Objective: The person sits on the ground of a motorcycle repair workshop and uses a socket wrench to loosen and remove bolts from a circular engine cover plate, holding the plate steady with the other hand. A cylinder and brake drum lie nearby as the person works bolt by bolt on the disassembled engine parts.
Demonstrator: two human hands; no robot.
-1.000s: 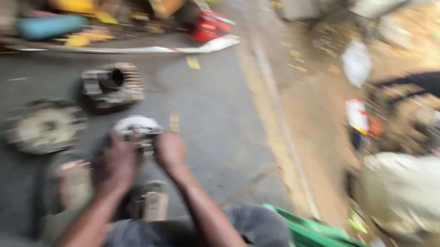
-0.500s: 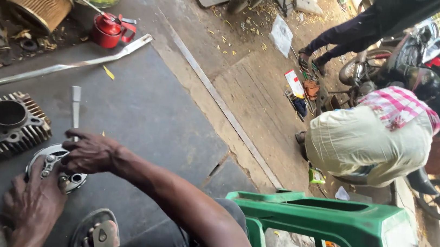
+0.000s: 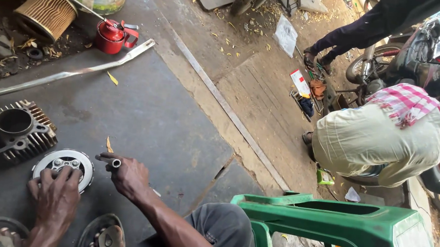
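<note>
Left hand: my palm presses the round grey metal clutch plate down on the dark floor mat.
Right hand: closed around a short steel socket tool.
Progress: plate not yet opened.

Your head camera looks steeply down, close over the round clutch plate on the dark floor mat; beyond that plate the view tilts outward, reaching the green plastic stool.
</note>
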